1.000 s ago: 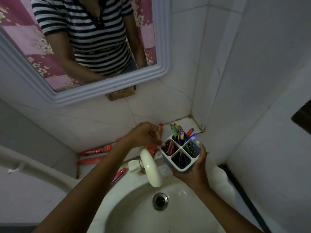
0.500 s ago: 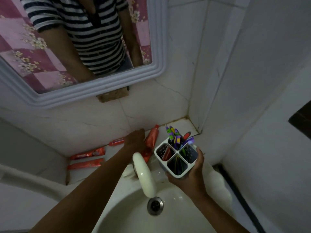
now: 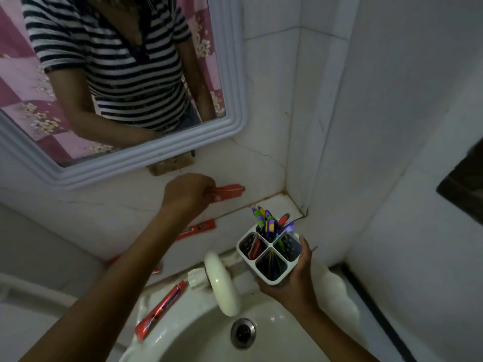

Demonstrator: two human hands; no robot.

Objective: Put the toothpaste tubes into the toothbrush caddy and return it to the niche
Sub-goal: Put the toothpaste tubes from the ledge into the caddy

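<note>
My right hand (image 3: 290, 280) grips a white four-compartment toothbrush caddy (image 3: 269, 253) from below, over the sink's back edge. Several coloured toothbrushes stand in its far compartments and a red tube sits in the left one. My left hand (image 3: 187, 194) is shut on a red toothpaste tube (image 3: 227, 191), lifted in front of the tiled wall. Another red tube (image 3: 198, 228) lies on the white ledge (image 3: 277, 202), partly behind my forearm. A further red tube (image 3: 160, 310) rests on the sink rim at the left.
A cream tap (image 3: 222, 283) juts over the white sink (image 3: 209, 340) with its metal drain (image 3: 243, 333). A white-framed mirror (image 3: 235, 87) hangs above the ledge. Tiled walls meet in a corner at the right. More red shows behind my left forearm.
My left hand has taken a red tube off the ledge and raised it up against the wall. The caddy has stayed in my right hand near the tap.
</note>
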